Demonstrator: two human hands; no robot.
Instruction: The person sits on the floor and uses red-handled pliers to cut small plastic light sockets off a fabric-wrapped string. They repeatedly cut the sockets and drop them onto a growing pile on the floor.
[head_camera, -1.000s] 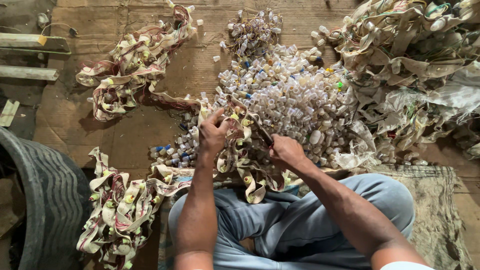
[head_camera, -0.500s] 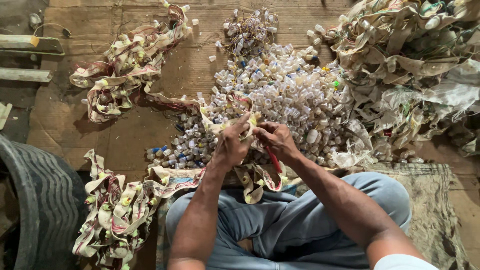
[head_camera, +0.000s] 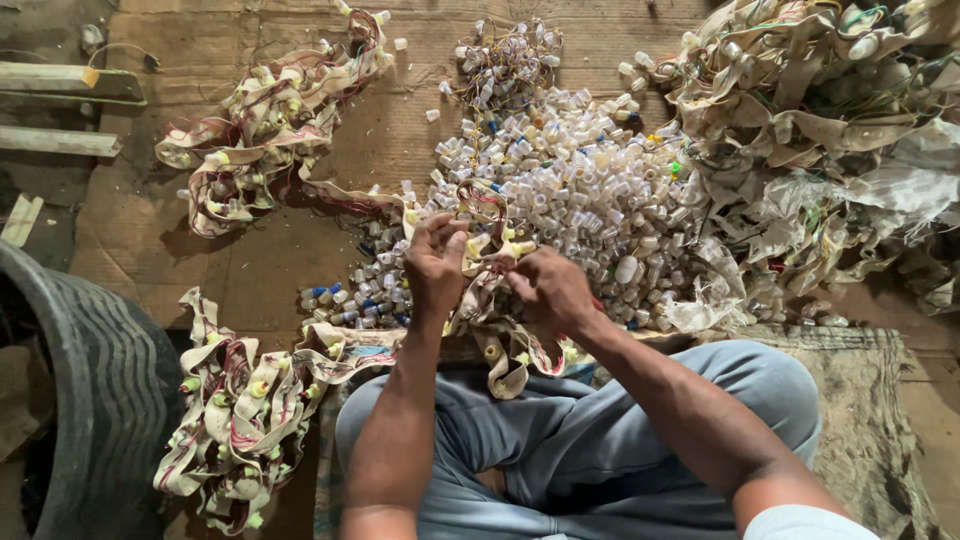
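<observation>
Hands work together above our lap: our left hand (head_camera: 436, 262) and right hand (head_camera: 548, 288) each pinch the same cream strip (head_camera: 487, 262) strung with small sockets and wires, fingers closed on it. Directly beyond lies the heap of clear plastic caps (head_camera: 570, 190); stripped strip bundles (head_camera: 240, 420) rest at our left knee.

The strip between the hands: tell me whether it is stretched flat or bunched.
Bunched. The strip loops and twists between the left hand and right hand.

Bare forearms, a white short sleeve (head_camera: 800, 522) at the right arm, grey-blue trousers (head_camera: 560, 450) on crossed legs.
</observation>
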